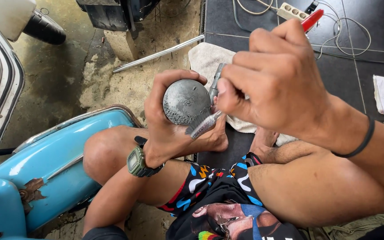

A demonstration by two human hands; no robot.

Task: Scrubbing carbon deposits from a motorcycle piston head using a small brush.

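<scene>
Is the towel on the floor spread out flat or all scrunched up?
Spread out, a bit rumpled. The white towel lies on the dark tiles, mostly hidden behind the hands.

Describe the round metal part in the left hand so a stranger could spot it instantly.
Start at the light blue scooter body at lower left, then look right to the left hand wearing a green watch. It grips a grey dome-shaped metal part, pitted, the only ball-like thing.

A small green wristwatch screen [134,162], rectangular, sits on the left wrist, its display unreadable
</scene>
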